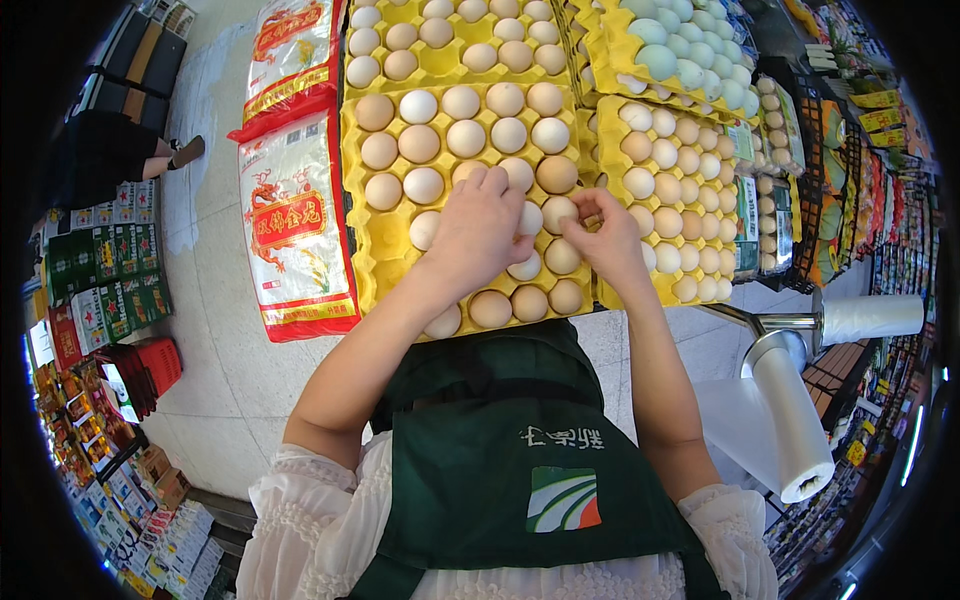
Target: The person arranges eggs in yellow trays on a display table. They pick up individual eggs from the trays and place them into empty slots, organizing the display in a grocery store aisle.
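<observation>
A yellow egg tray (386, 232) filled with brown and cream eggs lies in front of me, with bare cups along its near left part. Over its middle is my left hand (480, 225), fingers bent down among the eggs; whether they grip one is hidden. My right hand (604, 225) is at the tray's right edge, thumb and fingertips touching a cream egg (559, 214). A second yellow tray (615, 135) of smaller-looking eggs stands to the right, and another tray of eggs (480, 58) lies beyond. Pale blue-green eggs (660, 61) fill a raised tray at the back right.
Red and white printed bags (300, 225) lie left of the trays. Plastic bag rolls (787, 420) on a metal stand are at the right. Packed egg cartons (769, 217) stand beyond the right trays. Red baskets (157, 367) and a person's leg (161, 157) are on the left.
</observation>
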`<control>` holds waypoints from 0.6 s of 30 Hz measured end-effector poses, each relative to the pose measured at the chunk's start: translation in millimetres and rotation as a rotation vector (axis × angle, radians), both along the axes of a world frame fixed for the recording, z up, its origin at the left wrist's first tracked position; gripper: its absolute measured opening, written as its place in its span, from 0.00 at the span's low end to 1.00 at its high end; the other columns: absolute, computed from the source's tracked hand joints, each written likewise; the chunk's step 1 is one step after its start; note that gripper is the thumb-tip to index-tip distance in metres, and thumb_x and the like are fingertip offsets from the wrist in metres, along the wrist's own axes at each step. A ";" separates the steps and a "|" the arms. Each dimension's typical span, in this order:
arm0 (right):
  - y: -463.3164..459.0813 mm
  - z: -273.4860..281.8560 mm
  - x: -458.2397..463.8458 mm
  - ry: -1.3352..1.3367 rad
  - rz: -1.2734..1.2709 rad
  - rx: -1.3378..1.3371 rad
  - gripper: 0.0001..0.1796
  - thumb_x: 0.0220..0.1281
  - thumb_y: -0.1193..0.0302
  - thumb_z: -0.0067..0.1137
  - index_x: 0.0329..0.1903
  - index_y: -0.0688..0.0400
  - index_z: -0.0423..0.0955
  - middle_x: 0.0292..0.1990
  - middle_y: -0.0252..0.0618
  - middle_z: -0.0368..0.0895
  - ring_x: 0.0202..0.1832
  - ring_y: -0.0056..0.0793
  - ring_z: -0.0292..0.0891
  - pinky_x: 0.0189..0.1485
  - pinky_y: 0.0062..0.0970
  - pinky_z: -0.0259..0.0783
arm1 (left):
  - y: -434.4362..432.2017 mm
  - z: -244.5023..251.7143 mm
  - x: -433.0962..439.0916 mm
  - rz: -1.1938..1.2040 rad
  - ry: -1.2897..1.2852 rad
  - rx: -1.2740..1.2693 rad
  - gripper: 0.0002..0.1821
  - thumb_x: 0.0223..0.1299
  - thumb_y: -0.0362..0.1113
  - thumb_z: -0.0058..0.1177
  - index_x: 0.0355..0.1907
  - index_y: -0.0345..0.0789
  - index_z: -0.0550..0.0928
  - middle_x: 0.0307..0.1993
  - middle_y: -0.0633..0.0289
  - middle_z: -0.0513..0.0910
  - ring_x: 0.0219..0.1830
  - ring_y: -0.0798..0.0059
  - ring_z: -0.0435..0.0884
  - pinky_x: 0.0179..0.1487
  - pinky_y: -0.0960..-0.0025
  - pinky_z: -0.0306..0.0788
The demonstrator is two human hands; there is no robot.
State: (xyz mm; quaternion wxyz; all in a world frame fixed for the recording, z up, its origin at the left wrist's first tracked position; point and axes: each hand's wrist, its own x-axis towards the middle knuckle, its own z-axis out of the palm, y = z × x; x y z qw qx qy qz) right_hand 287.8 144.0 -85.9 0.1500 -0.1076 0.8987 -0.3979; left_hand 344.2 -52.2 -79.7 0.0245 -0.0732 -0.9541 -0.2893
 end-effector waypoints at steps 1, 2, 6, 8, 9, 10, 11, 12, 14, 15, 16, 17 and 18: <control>-3.2 1.8 0.9 0.031 0.024 0.030 0.19 0.50 0.69 0.69 0.44 0.60 0.76 0.34 0.37 0.80 0.37 0.26 0.76 0.42 0.27 0.73 | -2.5 3.2 1.0 0.021 0.014 0.054 0.20 0.45 0.40 0.65 0.41 0.32 0.81 0.37 0.57 0.74 0.45 0.62 0.74 0.49 0.63 0.71; -6.2 2.3 2.2 0.062 0.047 0.060 0.20 0.49 0.68 0.70 0.45 0.60 0.76 0.35 0.38 0.80 0.37 0.28 0.77 0.43 0.28 0.73 | -5.0 5.3 1.8 0.042 0.029 0.108 0.20 0.47 0.40 0.65 0.42 0.32 0.82 0.37 0.57 0.74 0.44 0.62 0.74 0.48 0.64 0.71; -13.1 -0.8 6.2 0.177 0.080 0.218 0.26 0.47 0.61 0.73 0.47 0.57 0.75 0.38 0.47 0.78 0.42 0.46 0.77 0.46 0.39 0.73 | -16.7 7.3 2.6 0.125 -0.214 0.574 0.22 0.52 0.47 0.64 0.39 0.29 0.81 0.34 0.58 0.75 0.40 0.66 0.75 0.45 0.66 0.71; -14.6 4.3 5.1 0.159 0.108 0.248 0.26 0.47 0.60 0.73 0.47 0.57 0.74 0.39 0.49 0.78 0.44 0.49 0.77 0.47 0.41 0.73 | -25.2 10.2 -0.7 0.172 -0.431 0.809 0.23 0.55 0.49 0.63 0.39 0.28 0.81 0.32 0.60 0.74 0.36 0.71 0.75 0.41 0.68 0.71; -14.8 5.4 4.9 0.150 0.108 0.245 0.26 0.48 0.60 0.73 0.47 0.57 0.74 0.39 0.49 0.78 0.43 0.49 0.77 0.46 0.41 0.73 | -27.0 12.1 -0.9 0.202 -0.474 0.894 0.24 0.56 0.50 0.63 0.39 0.28 0.81 0.32 0.61 0.74 0.34 0.72 0.74 0.40 0.69 0.71; -15.0 6.3 4.8 0.141 0.109 0.242 0.25 0.48 0.60 0.72 0.47 0.57 0.74 0.39 0.49 0.78 0.43 0.49 0.77 0.46 0.41 0.73 | -28.5 14.0 -0.9 0.233 -0.517 0.979 0.24 0.56 0.51 0.62 0.39 0.28 0.82 0.31 0.61 0.73 0.33 0.73 0.74 0.39 0.70 0.71; -15.3 6.8 4.7 0.133 0.110 0.240 0.25 0.48 0.61 0.72 0.47 0.57 0.74 0.39 0.49 0.78 0.43 0.49 0.77 0.46 0.41 0.73 | -29.3 14.9 -0.9 0.264 -0.559 1.064 0.25 0.56 0.52 0.62 0.40 0.28 0.82 0.31 0.62 0.73 0.32 0.75 0.73 0.38 0.71 0.70; -15.2 5.0 4.5 0.150 0.100 0.234 0.24 0.48 0.61 0.72 0.47 0.57 0.75 0.39 0.48 0.79 0.42 0.49 0.77 0.45 0.41 0.73 | -28.6 14.0 -1.2 0.254 -0.527 1.024 0.25 0.55 0.52 0.63 0.39 0.28 0.82 0.31 0.61 0.73 0.33 0.73 0.74 0.39 0.70 0.70; -14.9 -2.5 4.5 0.184 0.081 0.220 0.23 0.48 0.61 0.71 0.46 0.58 0.75 0.38 0.48 0.79 0.42 0.49 0.77 0.45 0.41 0.74 | -24.4 9.8 -1.7 0.234 -0.460 0.943 0.25 0.53 0.52 0.64 0.39 0.29 0.83 0.31 0.59 0.74 0.34 0.70 0.75 0.39 0.68 0.71; -15.9 -4.2 5.0 0.215 0.071 0.220 0.23 0.48 0.62 0.71 0.45 0.58 0.75 0.37 0.48 0.79 0.42 0.49 0.77 0.44 0.41 0.74 | -21.6 6.5 -1.8 0.208 -0.356 0.790 0.25 0.52 0.52 0.64 0.38 0.28 0.83 0.31 0.58 0.74 0.35 0.68 0.75 0.40 0.66 0.71; -17.0 -5.5 6.3 0.246 0.062 0.220 0.22 0.47 0.62 0.71 0.44 0.58 0.76 0.37 0.48 0.79 0.41 0.50 0.77 0.44 0.41 0.74 | -17.5 2.3 -1.5 0.183 -0.253 0.635 0.25 0.51 0.52 0.64 0.38 0.28 0.83 0.31 0.57 0.74 0.35 0.65 0.75 0.40 0.65 0.71; -17.5 -7.0 7.8 0.277 0.053 0.219 0.22 0.47 0.62 0.70 0.43 0.58 0.76 0.37 0.48 0.79 0.41 0.51 0.77 0.44 0.41 0.74 | -13.7 -0.6 -1.0 0.159 -0.150 0.480 0.25 0.50 0.51 0.64 0.38 0.28 0.83 0.31 0.55 0.75 0.36 0.63 0.75 0.41 0.63 0.72; -16.4 -9.9 8.6 0.275 0.035 0.196 0.21 0.47 0.63 0.70 0.44 0.58 0.76 0.36 0.47 0.80 0.40 0.47 0.78 0.43 0.39 0.74 | -10.4 -0.7 0.2 0.126 -0.047 0.352 0.23 0.47 0.49 0.64 0.35 0.29 0.83 0.32 0.54 0.75 0.40 0.58 0.75 0.45 0.60 0.72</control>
